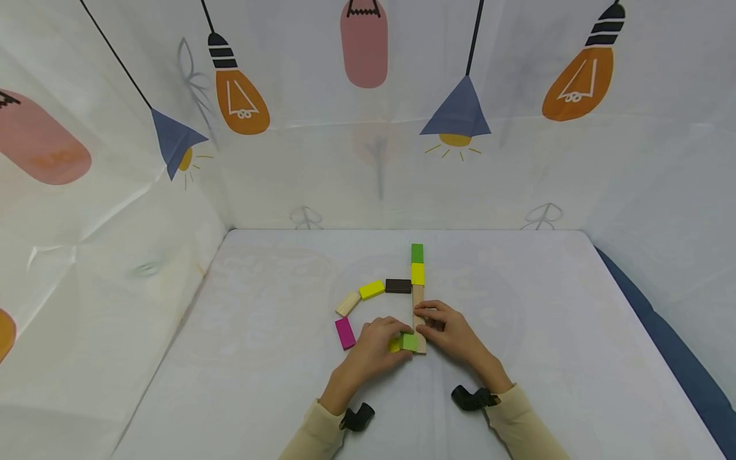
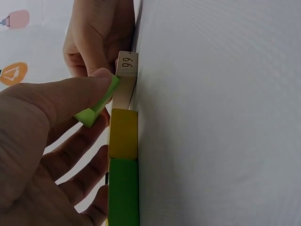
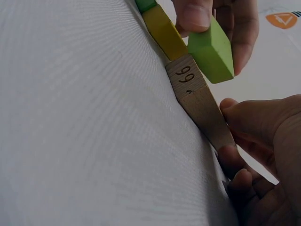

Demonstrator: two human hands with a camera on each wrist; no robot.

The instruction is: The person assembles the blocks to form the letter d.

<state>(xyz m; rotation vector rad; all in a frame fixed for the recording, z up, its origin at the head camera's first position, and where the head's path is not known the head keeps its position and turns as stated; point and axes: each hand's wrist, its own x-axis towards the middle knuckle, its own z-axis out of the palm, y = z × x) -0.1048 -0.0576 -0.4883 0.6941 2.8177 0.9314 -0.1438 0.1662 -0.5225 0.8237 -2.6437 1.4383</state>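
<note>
My left hand point(image 1: 379, 345) pinches a light green block point(image 3: 211, 52) between thumb and fingers. In the left wrist view that block is tilted, above a row with a yellow block point(image 2: 124, 134) and a dark green block point(image 2: 123, 188). My right hand point(image 1: 457, 332) grips a plain wooden block point(image 3: 207, 115) marked 99 or 66 on its end, thumb on one side and fingers on the other. This wooden block is at the near end of a straight column, whose far end has a yellow block point(image 1: 417, 274) and a green block point(image 1: 417, 253).
A curve of blocks runs left from the column: a black block point(image 1: 398, 285), a yellow block point(image 1: 372, 289), a wooden block point(image 1: 347, 303) and a magenta block point(image 1: 345, 333). They lie on a white table point(image 1: 276, 281). A printed white curtain point(image 1: 322, 166) hangs behind.
</note>
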